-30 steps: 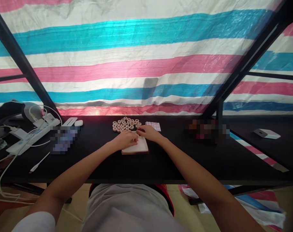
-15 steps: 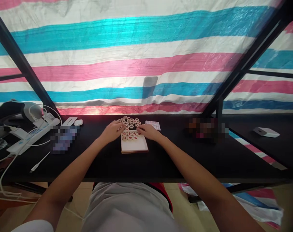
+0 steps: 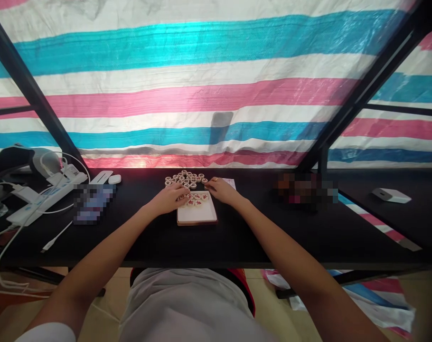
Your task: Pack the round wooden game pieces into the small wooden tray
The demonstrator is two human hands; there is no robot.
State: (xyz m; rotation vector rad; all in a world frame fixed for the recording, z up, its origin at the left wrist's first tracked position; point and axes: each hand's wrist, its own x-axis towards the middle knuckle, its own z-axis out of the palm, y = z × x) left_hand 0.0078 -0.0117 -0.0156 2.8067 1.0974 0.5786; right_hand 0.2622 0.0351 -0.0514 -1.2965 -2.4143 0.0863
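Note:
A shallow white box [image 3: 196, 216] lies on the black desk in front of me. In its far part sit several round Chinese chess pieces with red characters [image 3: 198, 202]. My left hand [image 3: 168, 198] reaches over the box's far left corner, its curled fingers closed on a chess piece they partly cover. Just behind the box is a loose pile of chess pieces with dark characters [image 3: 187, 179]. At the pile's right edge, my right hand [image 3: 221, 189] pinches a chess piece [image 3: 205, 181] between thumb and fingers.
Under my right hand's far side lies a printed paper [image 3: 230, 181]. To the left are a white power strip [image 3: 48, 202] with cables, a white earbud case [image 3: 115, 179] and a blurred-out item [image 3: 95, 204]. A white adapter-like block [image 3: 392, 195] stands far right. A striped sheet [image 3: 201, 85] hangs behind.
My left hand has moved from the pile toward me, over the box's left corner. My right hand has shifted right and slightly back to the pile's right edge. More of the pile shows.

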